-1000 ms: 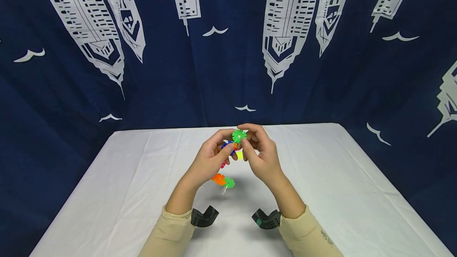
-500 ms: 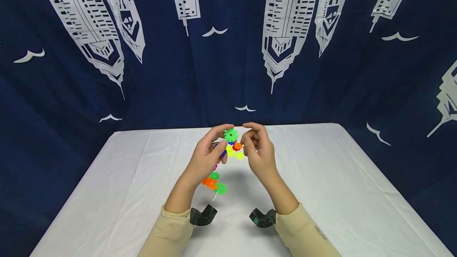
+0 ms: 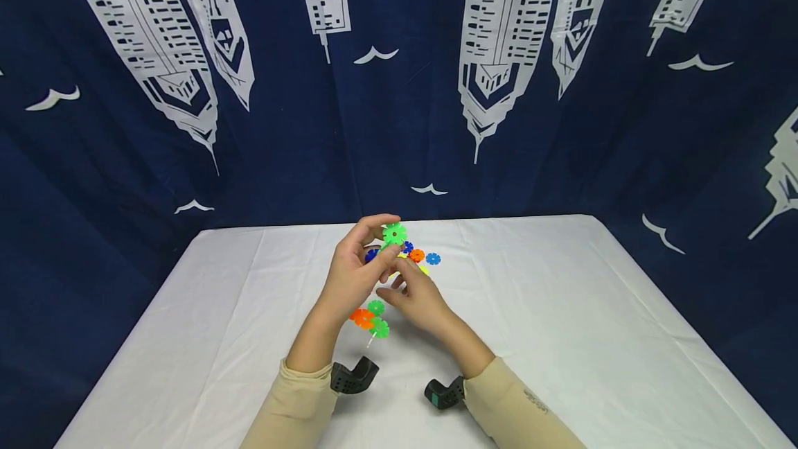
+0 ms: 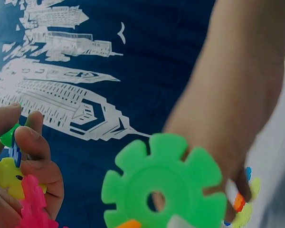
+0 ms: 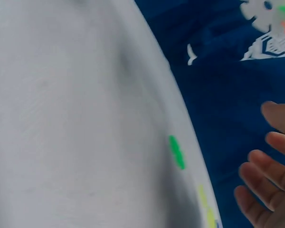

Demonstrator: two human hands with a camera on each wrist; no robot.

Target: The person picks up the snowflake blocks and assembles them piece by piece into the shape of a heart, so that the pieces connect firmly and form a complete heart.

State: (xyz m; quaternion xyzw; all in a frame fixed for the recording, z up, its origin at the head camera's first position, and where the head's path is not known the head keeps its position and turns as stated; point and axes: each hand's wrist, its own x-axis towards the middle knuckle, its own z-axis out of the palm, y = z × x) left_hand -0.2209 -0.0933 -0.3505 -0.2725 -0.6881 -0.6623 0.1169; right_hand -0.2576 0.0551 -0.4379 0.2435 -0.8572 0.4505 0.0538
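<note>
My left hand [image 3: 349, 272] pinches a green notched plastic disc [image 3: 394, 234], one of several interlocking discs joined in a chain. A blue disc [image 3: 372, 255] shows between its fingers. In the left wrist view, a yellow disc [image 4: 10, 178] and a pink disc [image 4: 34, 206] sit against that hand. Below it hang an orange disc [image 3: 364, 318], a green disc [image 3: 379, 328] and a white piece [image 3: 371, 340] seen edge-on. My right hand [image 3: 418, 293] reaches in just under the left one, fingers loosely bent; in the right wrist view its fingers [image 5: 261, 178] hold nothing.
Behind the hands, loose discs lie on the white-covered table [image 3: 561, 338], among them a blue disc [image 3: 433, 258], an orange disc [image 3: 416, 256] and a yellow disc [image 3: 424, 270]. A dark blue curtain [image 3: 399, 137] with white building prints hangs beyond the far edge.
My right hand has let go of the green disc and moved left and down, under the left hand. The left hand has shifted slightly left with the chain, uncovering loose discs behind.
</note>
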